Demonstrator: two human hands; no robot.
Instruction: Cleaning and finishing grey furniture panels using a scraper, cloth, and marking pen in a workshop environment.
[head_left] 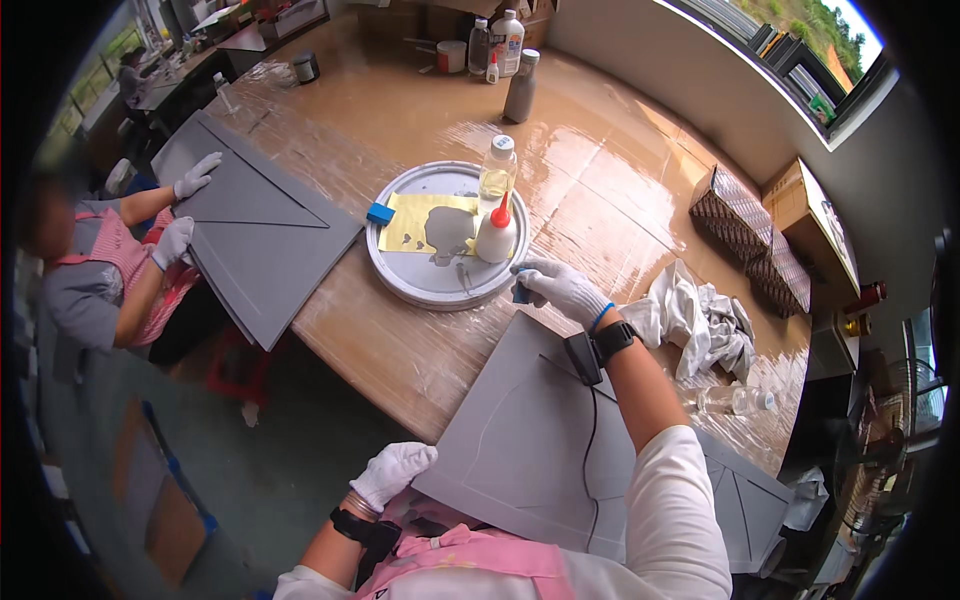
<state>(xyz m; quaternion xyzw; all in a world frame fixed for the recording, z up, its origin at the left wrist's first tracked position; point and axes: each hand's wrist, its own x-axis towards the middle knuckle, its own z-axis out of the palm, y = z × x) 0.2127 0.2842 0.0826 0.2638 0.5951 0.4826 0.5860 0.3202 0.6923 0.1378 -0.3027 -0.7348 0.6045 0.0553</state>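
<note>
A large grey panel (510,440) with thin lines on its face lies tilted before me, its far corner over the table edge. My left hand (397,475), in a white glove, is closed on the panel's left corner. Beyond the far corner, my right hand (565,290), also gloved, pinches a small blue block (521,290), partly hidden by the fingers. That hand is beside a round grey lid-like tray (385,270). On the tray are a yellow sheet (405,222) with grey paste, a white squeeze bottle (496,240) with a red tip, a clear bottle (495,178) and another blue block (380,213).
At left a co-worker with gloved hands holds another grey panel (260,250). White cloths (690,315) and a lying clear bottle (735,401) are on the right of the table. Patterned boxes (745,235) stand by the wall. A grey bottle (521,88) stands farther back.
</note>
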